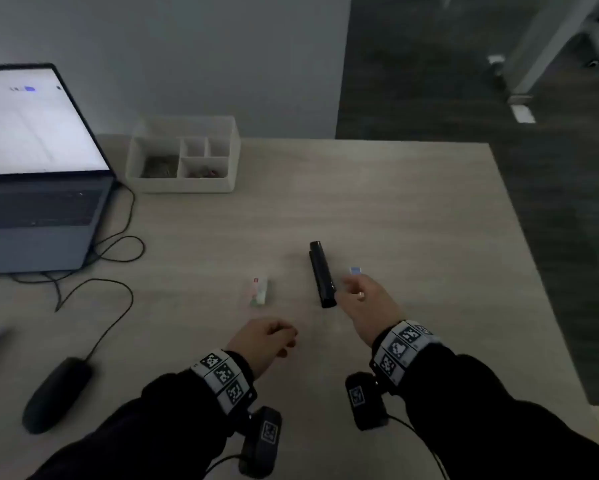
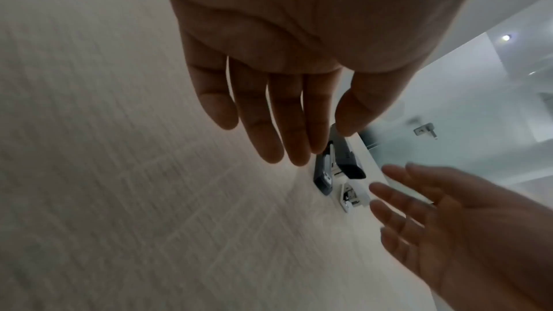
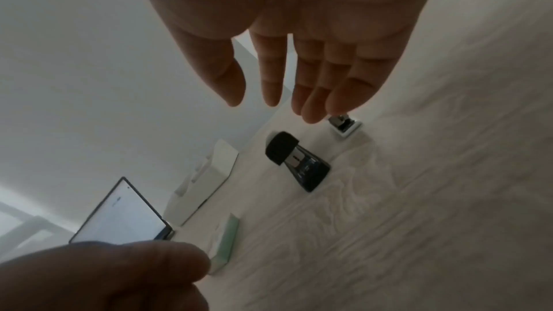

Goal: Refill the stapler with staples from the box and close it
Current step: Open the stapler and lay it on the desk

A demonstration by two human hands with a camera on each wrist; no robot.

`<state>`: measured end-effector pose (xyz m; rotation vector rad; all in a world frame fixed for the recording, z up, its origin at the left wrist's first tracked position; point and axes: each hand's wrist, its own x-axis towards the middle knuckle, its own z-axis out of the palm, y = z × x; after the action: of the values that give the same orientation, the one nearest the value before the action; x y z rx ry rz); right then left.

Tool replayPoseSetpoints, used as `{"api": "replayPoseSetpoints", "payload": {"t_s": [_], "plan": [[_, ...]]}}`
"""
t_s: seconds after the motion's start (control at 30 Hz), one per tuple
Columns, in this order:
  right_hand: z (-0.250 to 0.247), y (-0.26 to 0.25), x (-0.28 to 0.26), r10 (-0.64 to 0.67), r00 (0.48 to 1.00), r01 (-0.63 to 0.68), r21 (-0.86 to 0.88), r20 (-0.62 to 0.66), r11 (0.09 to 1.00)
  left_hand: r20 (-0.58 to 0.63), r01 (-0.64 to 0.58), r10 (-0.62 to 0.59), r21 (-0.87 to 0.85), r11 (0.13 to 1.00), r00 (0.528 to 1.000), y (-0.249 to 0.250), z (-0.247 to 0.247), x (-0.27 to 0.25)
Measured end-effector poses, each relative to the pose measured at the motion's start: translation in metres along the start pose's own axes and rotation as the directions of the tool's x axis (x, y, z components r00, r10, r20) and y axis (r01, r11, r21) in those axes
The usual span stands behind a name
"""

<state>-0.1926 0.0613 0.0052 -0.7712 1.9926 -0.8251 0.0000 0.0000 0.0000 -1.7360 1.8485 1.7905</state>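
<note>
A black stapler [image 1: 320,273] lies lengthwise on the pale wooden table [image 1: 412,209], and looks closed from the head view. In the wrist views its metal magazine shows between top and base [image 2: 335,164] [image 3: 296,164]. The white-and-green staple box [image 1: 259,291] [image 3: 224,240] lies to its left. A small white tray holding metal staples [image 1: 355,270] [image 2: 353,195] [image 3: 344,127] sits to its right. My right hand [image 1: 350,285] [image 3: 272,103] hovers with straight fingers just right of the stapler's near end, holding nothing. My left hand [image 1: 284,337] [image 2: 308,141] hangs relaxed and empty, nearer than the box.
An open laptop [image 1: 38,168] stands at the left with cables [image 1: 118,251] trailing from it. A white desk organiser [image 1: 184,157] sits at the back and a dark mouse [image 1: 55,393] at the near left. The table's right edge [image 1: 533,271] drops to dark floor.
</note>
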Motion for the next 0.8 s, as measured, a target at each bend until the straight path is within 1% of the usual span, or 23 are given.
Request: {"api": "replayPoseSetpoints", "payload": {"t_s": [0.1,0.2,0.3,0.37,0.43,0.47,0.53,0.57,0.6,0.63,0.67,0.7,0.73,0.8], "plan": [[0.01,-0.014,0.015,-0.005,1.0,0.007,-0.075,0.025,0.997,0.003,0.019,-0.019,0.034,0.999,1.0,-0.005,0.001,0.015],[0.02,-0.02,0.029,0.013,0.998,-0.001,-0.206,0.055,0.979,0.023,0.04,-0.04,0.006,0.999,0.999,-0.007,0.002,0.025],[0.026,-0.022,0.043,0.037,0.996,-0.009,-0.337,0.077,0.941,-0.002,0.022,-0.022,-0.004,1.0,1.0,-0.003,-0.001,0.039],[0.028,-0.023,0.048,0.048,0.995,-0.01,-0.376,0.092,0.927,-0.014,0.014,-0.015,-0.024,1.0,1.0,-0.001,-0.001,0.049],[0.03,-0.021,0.05,0.024,0.995,0.013,-0.347,0.1,0.938,-0.025,0.01,-0.013,-0.116,0.993,1.0,0.003,0.001,0.058],[0.031,-0.019,0.05,0.013,0.994,0.018,-0.289,0.104,0.957,-0.031,0.021,-0.028,-0.21,0.978,0.999,0.005,0.002,0.062],[0.034,-0.016,0.047,0.038,0.991,-0.03,-0.063,0.127,0.998,-0.03,0.062,-0.08,-0.401,0.914,0.996,0.01,0.005,0.071],[0.036,-0.015,0.044,0.057,0.988,-0.066,0.055,0.147,0.996,-0.019,0.081,-0.103,-0.483,0.872,0.994,0.013,0.006,0.074],[0.04,-0.012,0.041,0.063,0.985,-0.084,0.128,0.163,0.988,0.004,0.102,-0.119,-0.549,0.829,0.993,0.018,0.008,0.075],[0.043,-0.01,0.037,0.044,0.984,-0.069,0.137,0.175,0.988,0.022,0.116,-0.129,-0.606,0.787,0.991,0.021,0.01,0.077],[0.047,-0.008,0.033,0.012,0.983,-0.032,0.108,0.184,0.994,0.031,0.124,-0.137,-0.645,0.754,0.99,0.023,0.012,0.079],[0.049,-0.006,0.029,-0.019,0.982,0.006,0.068,0.188,0.998,0.024,0.125,-0.145,-0.66,0.741,0.989,0.025,0.014,0.08],[0.051,-0.006,0.026,-0.047,0.981,0.038,0.047,0.191,0.998,0.007,0.119,-0.15,-0.649,0.751,0.989,0.026,0.016,0.08],[0.053,-0.007,0.022,-0.074,0.975,0.06,0.072,0.209,0.996,-0.019,0.105,-0.148,-0.618,0.779,0.989,0.026,0.018,0.081]]}}
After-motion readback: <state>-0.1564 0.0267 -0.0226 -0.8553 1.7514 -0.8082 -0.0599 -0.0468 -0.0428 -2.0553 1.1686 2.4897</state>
